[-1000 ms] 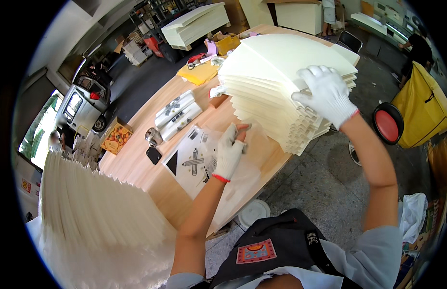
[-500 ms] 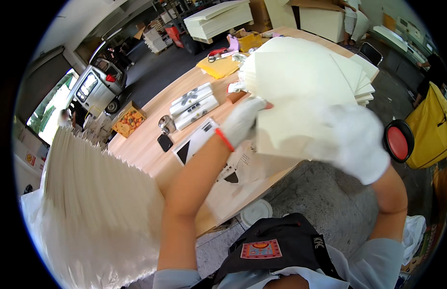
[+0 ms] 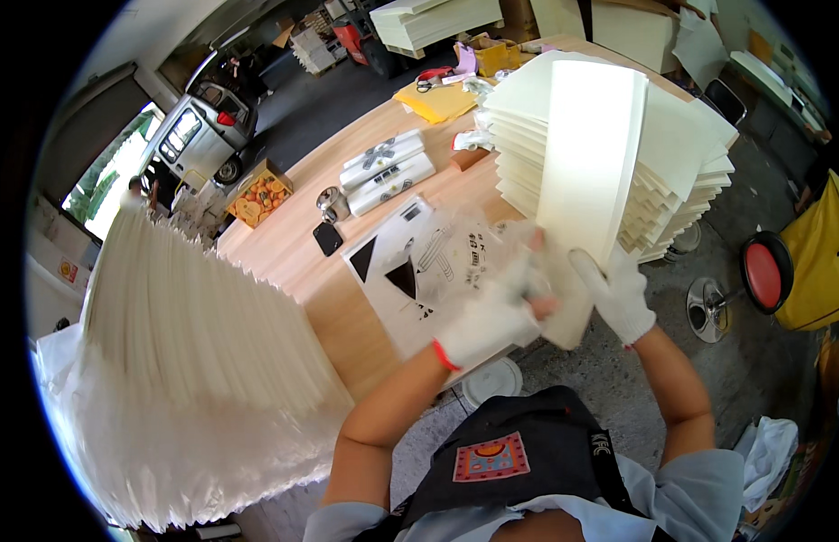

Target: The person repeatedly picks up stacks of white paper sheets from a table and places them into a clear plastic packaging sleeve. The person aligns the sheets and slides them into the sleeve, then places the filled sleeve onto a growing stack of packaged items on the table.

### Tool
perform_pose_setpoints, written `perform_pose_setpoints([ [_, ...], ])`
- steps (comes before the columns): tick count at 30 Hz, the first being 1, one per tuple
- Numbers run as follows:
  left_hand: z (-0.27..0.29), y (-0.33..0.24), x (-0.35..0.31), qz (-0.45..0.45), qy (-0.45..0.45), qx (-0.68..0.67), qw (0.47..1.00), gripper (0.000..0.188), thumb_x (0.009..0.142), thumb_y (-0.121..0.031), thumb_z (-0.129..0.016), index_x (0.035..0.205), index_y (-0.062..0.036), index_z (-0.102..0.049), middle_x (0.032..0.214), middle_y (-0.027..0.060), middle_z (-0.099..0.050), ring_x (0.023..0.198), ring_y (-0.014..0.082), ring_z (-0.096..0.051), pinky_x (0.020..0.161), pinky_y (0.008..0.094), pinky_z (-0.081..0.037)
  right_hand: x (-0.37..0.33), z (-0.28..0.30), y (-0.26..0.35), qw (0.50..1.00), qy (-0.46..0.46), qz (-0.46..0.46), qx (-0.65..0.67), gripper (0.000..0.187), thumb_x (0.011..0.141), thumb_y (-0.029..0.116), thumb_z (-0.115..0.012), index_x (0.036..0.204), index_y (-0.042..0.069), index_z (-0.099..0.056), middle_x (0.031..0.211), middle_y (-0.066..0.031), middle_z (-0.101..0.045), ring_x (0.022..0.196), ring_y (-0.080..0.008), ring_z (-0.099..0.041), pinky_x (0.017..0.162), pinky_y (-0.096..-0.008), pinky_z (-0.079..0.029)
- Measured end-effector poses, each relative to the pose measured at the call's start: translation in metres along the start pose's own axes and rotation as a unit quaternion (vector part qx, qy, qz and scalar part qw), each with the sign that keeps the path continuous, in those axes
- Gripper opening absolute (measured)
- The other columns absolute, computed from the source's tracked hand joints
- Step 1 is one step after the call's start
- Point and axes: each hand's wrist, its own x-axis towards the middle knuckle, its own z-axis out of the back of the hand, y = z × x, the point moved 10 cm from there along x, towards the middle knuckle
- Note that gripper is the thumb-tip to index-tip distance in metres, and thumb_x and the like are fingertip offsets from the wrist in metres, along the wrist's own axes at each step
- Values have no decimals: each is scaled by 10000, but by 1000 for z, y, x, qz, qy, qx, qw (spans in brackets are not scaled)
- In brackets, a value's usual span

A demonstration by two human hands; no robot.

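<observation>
While gripping curled cream sheets [image 3: 591,154] in the right hand [image 3: 623,294], working at the near edge of a pale wooden desk [image 3: 284,271]. Running up to twelve o'clock from that hand, the sheets; by their lower end, a blurred left hand [image 3: 496,316] against a clear printed bag [image 3: 492,239], with grip impossible to tell. Equally unclear: any entry of the sheets into the bag. Possible trouble: a split bag from stiff corners catching; creases from bending too tightly; sudden uncurling from a slackened right-hand grip. At one o'clock, a ragged stack [image 3: 672,217] of similar sheets, liable to slide if bumped. From the left hand, at ten, flat printed film [image 3: 388,237], a metal canister [image 3: 332,203] and an orange-patterned carton [image 3: 259,194], contents too small to confirm; at twelve, far off, a yellow tub [image 3: 496,56], contents likewise; at six, a round white bucket [image 3: 492,381]; at nine, a towering plastic-wrapped pile [image 3: 211,361].
</observation>
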Motion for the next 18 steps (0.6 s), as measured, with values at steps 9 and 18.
perform_pose_setpoints([
  [9, 94, 50, -17, -61, -100, -160, 980, 489, 893, -152, -482, 1364, -83, -375, 1241, 85, -513, 980, 195, -573, 760, 281, -493, -17, -78, 17, 828, 299, 166, -444, 104, 789, 214, -588, 835, 121, -596, 841, -122, -620, 754, -264, -649, 570, -383, -504],
  [18, -29, 15, -104, -247, -90, 142, 954, 399, 727, 10, -546, 1103, -111, -605, 794, 79, -615, 711, 260, -608, 629, 344, -487, 10, -165, -1, 897, 404, 68, -165, 394, 890, 378, -469, 1103, 89, -632, 1051, -128, -646, 962, -272, -613, 833, -353, -468],
])
